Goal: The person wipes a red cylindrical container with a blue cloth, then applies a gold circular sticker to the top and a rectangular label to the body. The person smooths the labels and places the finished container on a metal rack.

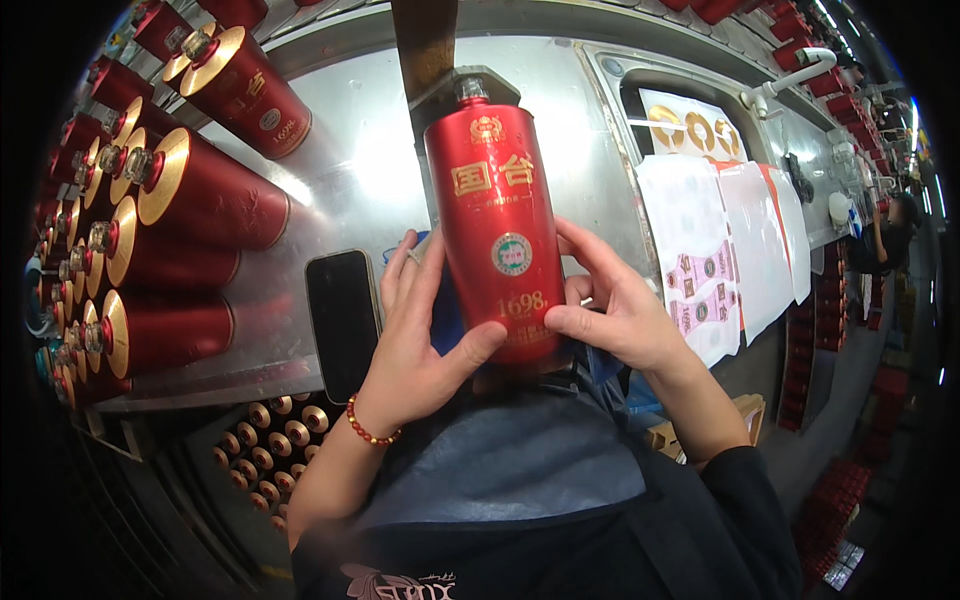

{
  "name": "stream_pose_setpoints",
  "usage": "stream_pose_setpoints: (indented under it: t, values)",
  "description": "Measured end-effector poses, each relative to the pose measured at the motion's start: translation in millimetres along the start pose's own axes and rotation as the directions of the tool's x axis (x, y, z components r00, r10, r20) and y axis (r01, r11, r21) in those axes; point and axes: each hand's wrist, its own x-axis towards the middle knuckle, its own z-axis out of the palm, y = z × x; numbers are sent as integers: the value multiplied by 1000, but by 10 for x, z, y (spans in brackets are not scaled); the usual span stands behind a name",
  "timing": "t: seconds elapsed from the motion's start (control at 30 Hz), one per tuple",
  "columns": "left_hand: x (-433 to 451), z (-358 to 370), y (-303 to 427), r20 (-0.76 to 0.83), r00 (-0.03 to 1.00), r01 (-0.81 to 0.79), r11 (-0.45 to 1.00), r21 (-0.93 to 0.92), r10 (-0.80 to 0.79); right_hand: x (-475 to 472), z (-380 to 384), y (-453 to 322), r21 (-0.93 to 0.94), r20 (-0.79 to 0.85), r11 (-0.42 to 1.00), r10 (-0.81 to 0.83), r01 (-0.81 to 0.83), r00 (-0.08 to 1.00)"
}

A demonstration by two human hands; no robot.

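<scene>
Between both hands is a red glass bottle [495,225] with gold lettering and a round green-and-white emblem. Its clear stopper end points away from me. My left hand [427,322] lies along its left side, thumb on the lower front. On the right side, my right hand [615,300] holds it with thumb and fingers near the base. The bottle's neck end lies over a dark bracket [499,82] on the steel bench [360,157]. Beside my left wrist, a black-screened phone [343,326] lies on the bench.
Several red bottles with gold shoulders [217,187] crowd the bench's left side. To the right lie sticker sheets [694,262] beside a recessed tray and a white pipe [787,79]. Below left are more gold-topped bottles [274,442]. Another person [889,232] is at far right.
</scene>
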Motion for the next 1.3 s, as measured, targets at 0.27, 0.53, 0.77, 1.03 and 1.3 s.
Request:
stream_pose_setpoints:
  t: [0.27,0.53,0.77,1.03,1.3]
  values:
    - [-5,-3,-6,8,1000,30,996,-86,-29,19,-9,33,54,11,998,-14,13,1000]
    - [-29,47,-29,-6,998,61,977,-203,-63,37,-51,59,53,29,999,-13,12,1000]
    - [-19,63,-64,2,998,54,952,-301,-56,36,-98,93,47,62,999,-2,-1,998]
    - [-13,65,-174,34,997,77,936,-343,-69,65,-103,174,23,52,998,-58,57,997]
    - [1,21,-121,31,999,18,966,-259,-11,86,-182,47,58,58,998,3,-6,998]
